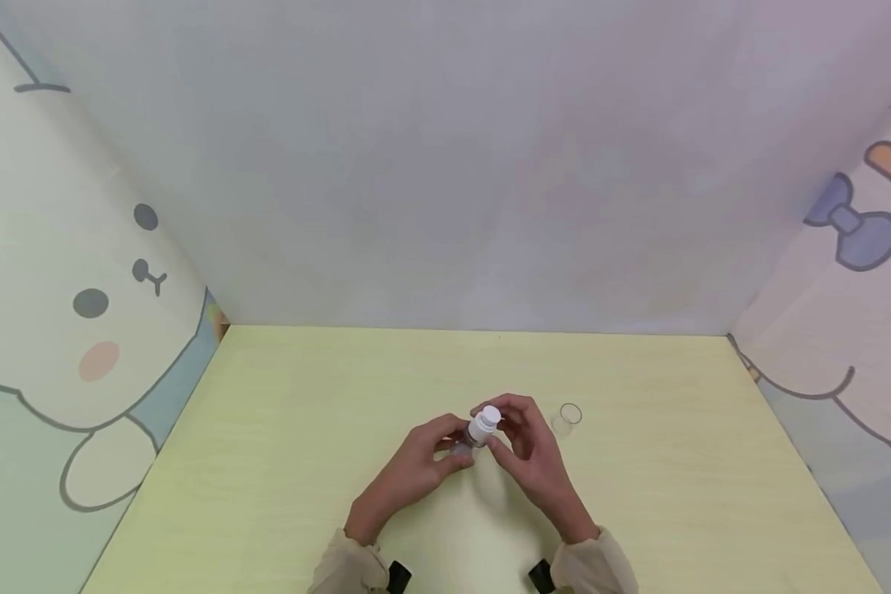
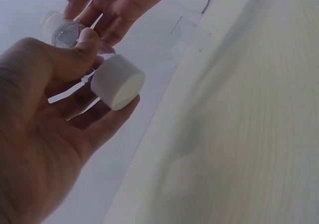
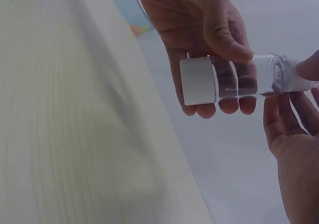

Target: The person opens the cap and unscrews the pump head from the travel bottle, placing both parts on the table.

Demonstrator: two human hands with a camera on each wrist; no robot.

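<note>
A small clear bottle (image 3: pixel 261 74) with a white base (image 3: pixel 198 82) and a white pump top (image 1: pixel 485 424) is tilted between both hands above the table. My left hand (image 1: pixel 416 464) grips the clear body, thumb on one side and fingers on the other. In the left wrist view the white base (image 2: pixel 117 82) sticks out past the left fingers. My right hand (image 1: pixel 535 462) pinches the white collar of the pump between thumb and fingers. The right wrist view cuts off the pump's tip at its edge.
A clear cap-like cylinder (image 1: pixel 562 424) with a thin dark rim stands on the pale yellow wooden table (image 1: pixel 304 388), just right of the right hand. A plain back wall (image 1: pixel 475 206) and side panels with cartoon figures surround the table.
</note>
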